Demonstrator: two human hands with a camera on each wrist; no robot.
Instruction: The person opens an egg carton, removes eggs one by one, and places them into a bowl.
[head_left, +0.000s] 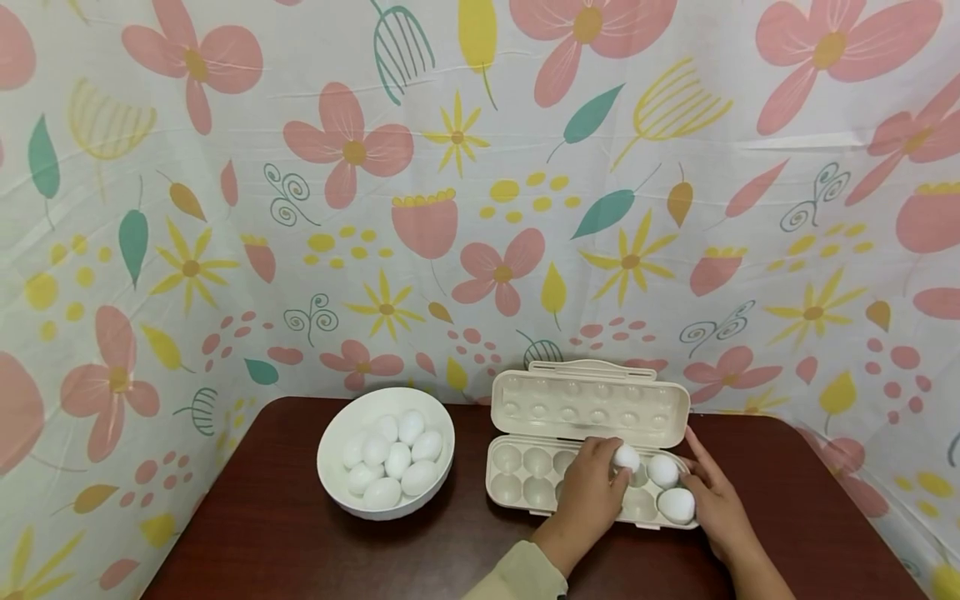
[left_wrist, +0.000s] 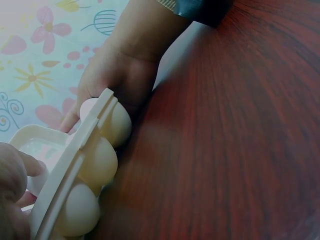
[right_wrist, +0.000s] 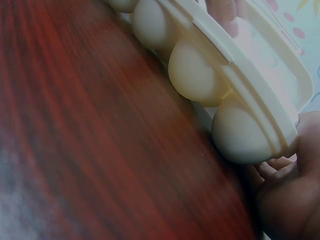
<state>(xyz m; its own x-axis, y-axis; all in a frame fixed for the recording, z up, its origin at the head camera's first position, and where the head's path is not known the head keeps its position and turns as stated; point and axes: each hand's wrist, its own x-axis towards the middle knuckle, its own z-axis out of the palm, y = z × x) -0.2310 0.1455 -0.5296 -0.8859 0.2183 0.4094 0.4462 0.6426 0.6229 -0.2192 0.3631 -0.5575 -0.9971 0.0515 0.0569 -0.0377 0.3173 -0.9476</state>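
Observation:
An egg carton (head_left: 513, 518) lies on the table with its lid (head_left: 592, 425) raised. My left hand (head_left: 588, 492) pinches a white egg (head_left: 627, 458) over the back row of cups; the same egg (left_wrist: 39, 181) shows partly behind the fingers in the left wrist view. At the carton's right end my right hand (head_left: 712, 504) grips the edge, and in the right wrist view this hand (right_wrist: 295, 192) has fingers curled below the rim. Two white eggs, a back one (head_left: 663, 471) and a front one (head_left: 677, 505), sit in the rightmost cups. Cups at the left end hold nothing; my left hand hides some middle ones.
To the left of the carton stands a white bowl (head_left: 333, 479) with several white eggs (head_left: 399, 460). The dark red wooden table (head_left: 255, 517) ends at the back against a flower-patterned curtain (head_left: 450, 200). The raised lid stands close to that curtain.

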